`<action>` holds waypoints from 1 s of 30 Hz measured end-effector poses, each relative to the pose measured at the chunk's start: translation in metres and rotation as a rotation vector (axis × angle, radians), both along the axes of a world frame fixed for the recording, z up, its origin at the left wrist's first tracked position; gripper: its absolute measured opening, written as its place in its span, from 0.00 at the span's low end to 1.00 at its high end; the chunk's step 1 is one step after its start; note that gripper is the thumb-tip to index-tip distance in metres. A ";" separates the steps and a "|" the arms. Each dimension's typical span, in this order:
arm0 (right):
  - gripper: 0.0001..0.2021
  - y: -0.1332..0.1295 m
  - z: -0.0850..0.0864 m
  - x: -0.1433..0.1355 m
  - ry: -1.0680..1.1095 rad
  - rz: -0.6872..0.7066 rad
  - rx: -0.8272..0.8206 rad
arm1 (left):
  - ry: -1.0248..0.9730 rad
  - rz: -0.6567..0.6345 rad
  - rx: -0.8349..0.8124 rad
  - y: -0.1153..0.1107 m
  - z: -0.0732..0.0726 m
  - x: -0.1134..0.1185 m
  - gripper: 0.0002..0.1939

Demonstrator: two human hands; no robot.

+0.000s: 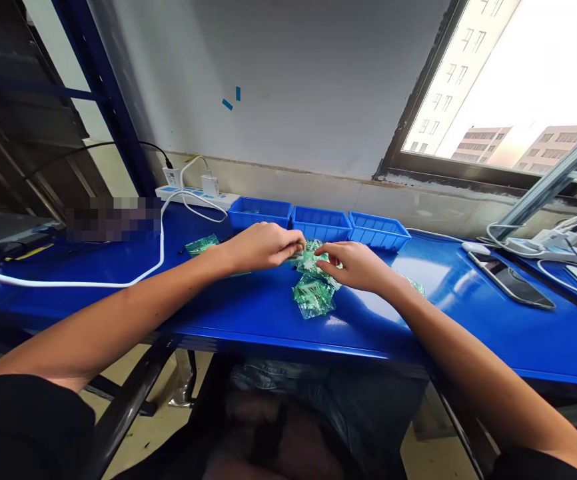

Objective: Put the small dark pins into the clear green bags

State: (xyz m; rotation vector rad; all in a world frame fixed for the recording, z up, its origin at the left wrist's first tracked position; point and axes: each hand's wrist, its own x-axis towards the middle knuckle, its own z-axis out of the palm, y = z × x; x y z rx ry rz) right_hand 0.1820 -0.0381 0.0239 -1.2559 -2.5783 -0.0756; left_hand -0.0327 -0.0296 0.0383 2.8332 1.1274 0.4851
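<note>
My left hand (268,245) is closed in a pinch just left of a pile of small clear-and-green plastic packets (312,265). What sits between its fingertips is too small to make out. On the pile's right side is my right hand (352,265), thumb and index finger apart and nothing visibly gripped. Closer to the table's front edge lies another clear-and-green packet (313,298). More green packets (202,245) rest left of my left wrist, and one (412,285) shows partly behind my right forearm.
Three blue plastic bins (321,223) line the back of the blue table (248,313). A power strip (223,200) with chargers stands behind on the left; its white cable (161,243) crosses the table. At right are a phone (511,280) and another power strip (553,245).
</note>
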 end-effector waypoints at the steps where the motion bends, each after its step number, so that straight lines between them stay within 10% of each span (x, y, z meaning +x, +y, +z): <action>1: 0.14 -0.001 -0.001 -0.002 0.041 0.015 -0.016 | -0.093 0.032 0.010 -0.001 -0.001 0.001 0.11; 8: 0.10 -0.012 -0.009 -0.025 0.509 0.099 -0.199 | -0.621 0.057 -0.102 -0.012 -0.015 0.019 0.12; 15: 0.08 -0.018 0.002 -0.023 0.878 0.254 -0.547 | -0.616 0.093 -0.029 -0.013 -0.019 0.021 0.09; 30: 0.06 -0.011 0.001 -0.028 1.080 -0.090 -0.497 | -0.289 0.138 -0.017 -0.008 -0.011 0.013 0.19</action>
